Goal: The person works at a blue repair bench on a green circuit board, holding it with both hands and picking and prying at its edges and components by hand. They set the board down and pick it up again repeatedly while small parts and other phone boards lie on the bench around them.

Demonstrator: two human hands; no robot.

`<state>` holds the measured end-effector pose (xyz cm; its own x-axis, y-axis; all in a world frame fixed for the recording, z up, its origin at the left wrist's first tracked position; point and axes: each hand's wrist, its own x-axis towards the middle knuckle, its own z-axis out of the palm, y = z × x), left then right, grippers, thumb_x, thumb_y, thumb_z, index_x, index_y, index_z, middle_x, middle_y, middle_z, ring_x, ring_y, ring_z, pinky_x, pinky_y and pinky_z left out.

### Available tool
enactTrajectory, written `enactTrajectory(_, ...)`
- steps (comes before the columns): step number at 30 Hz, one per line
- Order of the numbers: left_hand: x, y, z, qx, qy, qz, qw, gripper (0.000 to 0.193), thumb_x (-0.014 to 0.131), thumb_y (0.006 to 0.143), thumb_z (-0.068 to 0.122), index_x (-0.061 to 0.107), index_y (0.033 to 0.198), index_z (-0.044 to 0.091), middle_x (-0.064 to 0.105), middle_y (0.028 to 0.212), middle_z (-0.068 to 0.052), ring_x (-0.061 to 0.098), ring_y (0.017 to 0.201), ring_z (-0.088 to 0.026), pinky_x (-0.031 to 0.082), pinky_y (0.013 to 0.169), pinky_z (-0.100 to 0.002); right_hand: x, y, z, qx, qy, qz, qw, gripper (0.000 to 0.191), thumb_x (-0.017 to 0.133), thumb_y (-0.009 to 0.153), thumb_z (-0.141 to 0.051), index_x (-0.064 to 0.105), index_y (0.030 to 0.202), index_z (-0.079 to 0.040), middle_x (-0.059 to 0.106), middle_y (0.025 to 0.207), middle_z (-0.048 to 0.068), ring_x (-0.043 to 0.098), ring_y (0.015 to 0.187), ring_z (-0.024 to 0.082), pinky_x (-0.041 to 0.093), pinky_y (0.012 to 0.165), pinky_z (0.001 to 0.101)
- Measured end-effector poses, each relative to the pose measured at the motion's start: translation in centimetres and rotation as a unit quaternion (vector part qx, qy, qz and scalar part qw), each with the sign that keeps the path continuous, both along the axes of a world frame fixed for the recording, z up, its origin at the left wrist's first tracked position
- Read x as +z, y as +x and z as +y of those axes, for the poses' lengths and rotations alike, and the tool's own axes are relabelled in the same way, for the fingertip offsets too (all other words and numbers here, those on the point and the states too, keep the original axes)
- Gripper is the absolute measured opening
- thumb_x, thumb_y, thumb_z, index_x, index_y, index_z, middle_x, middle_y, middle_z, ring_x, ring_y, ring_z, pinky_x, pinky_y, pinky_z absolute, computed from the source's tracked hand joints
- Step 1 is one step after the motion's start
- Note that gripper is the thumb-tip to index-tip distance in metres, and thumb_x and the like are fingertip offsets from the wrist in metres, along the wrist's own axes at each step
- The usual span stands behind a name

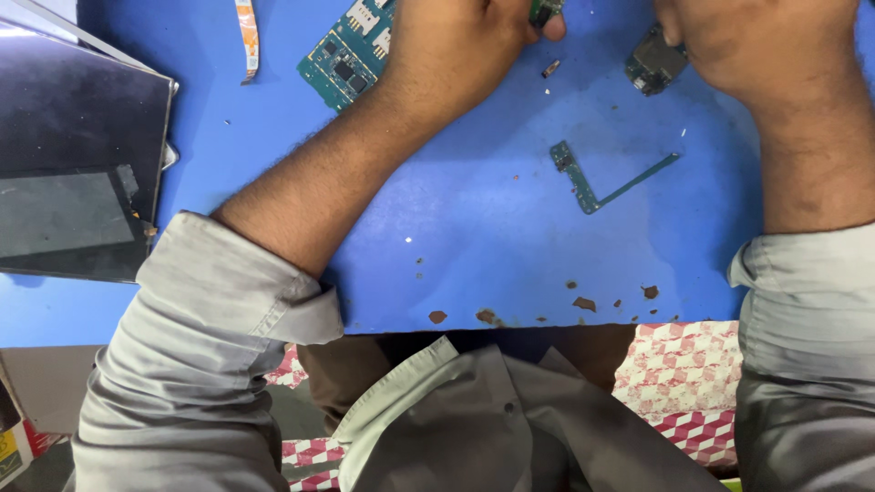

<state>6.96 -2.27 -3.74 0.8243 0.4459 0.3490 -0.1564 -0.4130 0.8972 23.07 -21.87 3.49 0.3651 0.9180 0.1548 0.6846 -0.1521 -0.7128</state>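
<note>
The person wears a pale grey button-up shirt with a pointed collar, its long sleeves rolled into thick cuffs on the forearms, leaving the hairy lower arms, the left hand (447,50) and the right hand (756,41) bare.

Electronics repair bench, judging by the chipped blue worktop (474,246). Green circuit board (346,55) at its far edge, an L-shaped board strip (588,187) mid-surface, a dark glass panel (77,164) at its left end.

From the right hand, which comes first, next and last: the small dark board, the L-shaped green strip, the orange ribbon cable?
1. small dark board, touching the right hand, top right.
2. L-shaped green strip, below it, mid-table.
3. orange ribbon cable, far top left.
</note>
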Motion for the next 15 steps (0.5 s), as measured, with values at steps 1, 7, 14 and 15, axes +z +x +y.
enactTrajectory(1, 0.0, 0.0, 0.0, -0.005, -0.005, -0.001, 1.000, 0.020, 0.055, 0.108, 0.008, 0.070, 0.095, 0.005, 0.080, 0.078, 0.001, 0.079, 0.070, -0.005, 0.066, 0.061, -0.022, 0.0, 0.0, 0.0, 0.000, 0.000, 0.002, 1.000, 0.036, 0.049, 0.117, 0.001, 0.060, 0.083, -0.001, 0.060, 0.072, 0.002, 0.057, 0.062, 0.009, 0.045, 0.058, 0.0232)
enactTrajectory(7, 0.2, 0.1, -0.1, -0.013, -0.012, -0.009, 1.000, 0.019, 0.055, 0.108, 0.009, 0.070, 0.099, 0.004, 0.081, 0.080, 0.000, 0.080, 0.072, -0.006, 0.067, 0.062, -0.022, 0.3, -0.3, 0.4, -0.004, -0.005, 0.014, 1.000, 0.036, 0.050, 0.117, 0.001, 0.059, 0.082, -0.002, 0.060, 0.071, 0.002, 0.056, 0.061, 0.009, 0.044, 0.057, 0.0233)
enactTrajectory(14, 1.0, 0.1, 0.0, -0.033, -0.071, 0.003, 0.997, 0.019, 0.053, 0.112, 0.012, 0.069, 0.110, 0.003, 0.082, 0.083, -0.002, 0.082, 0.074, -0.007, 0.066, 0.063, -0.022, 1.7, -1.4, 1.6, -0.045, -0.031, 0.051, 0.997, 0.036, 0.051, 0.117, 0.000, 0.059, 0.081, -0.002, 0.059, 0.070, 0.001, 0.055, 0.059, 0.008, 0.043, 0.055, 0.0234)
enactTrajectory(15, 1.1, 0.1, 0.0, -0.036, -0.078, 0.005, 0.996, 0.019, 0.053, 0.112, 0.012, 0.070, 0.111, 0.003, 0.082, 0.083, -0.002, 0.081, 0.072, -0.007, 0.066, 0.063, -0.022, 1.9, -1.5, 1.8, -0.052, -0.035, 0.056, 0.997, 0.036, 0.052, 0.117, 0.000, 0.059, 0.081, -0.002, 0.059, 0.069, 0.001, 0.055, 0.059, 0.008, 0.043, 0.055, 0.0235)
